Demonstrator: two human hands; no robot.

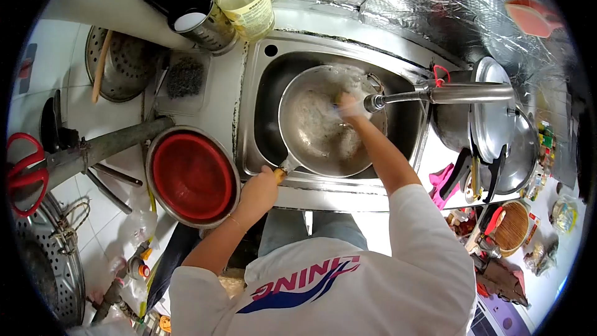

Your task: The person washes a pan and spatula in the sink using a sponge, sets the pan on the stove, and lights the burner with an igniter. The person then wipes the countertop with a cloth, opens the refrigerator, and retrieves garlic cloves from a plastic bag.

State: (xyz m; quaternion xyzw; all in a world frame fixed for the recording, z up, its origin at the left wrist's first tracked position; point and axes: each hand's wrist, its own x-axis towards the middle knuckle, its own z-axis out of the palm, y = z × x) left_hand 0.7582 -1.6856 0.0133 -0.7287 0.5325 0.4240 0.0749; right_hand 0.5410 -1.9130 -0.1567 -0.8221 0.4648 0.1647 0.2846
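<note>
A: From my remote seat, where do you place the pan (305, 140)?

B: I see it inside the metal sink (250, 121), in the middle of the scene, opening upward. Its handle (281, 175) points to the near left and reaches the sink's near edge.

A: And the left hand (256, 191)?

B: On my feed its fingers are clamped around that handle, at the near left of the pan.

A: I have the right hand (351, 107) reaching over the pan's far right part. Can you make out its fingers?

B: No. They blur into pale froth, so I cannot tell whether they are apart or together. I catch a small greenish-yellow spot at the fingertips, too smeared to name.

A: The faucet (407, 95) comes in from the right on my screen, its spout just beside that hand.

B: Yes. On the left I get a red basin (189, 174) sitting within a metal bowl (234, 193), near the left forearm.

A: At the far left I see a bottle with a red cap (247, 12), standing beyond the sink's corner.

B: And on the right, a metal lid (493, 109) stands tilted by the cookware, with a pink cloth (441, 182) on the nearer side, by the counter edge.
</note>
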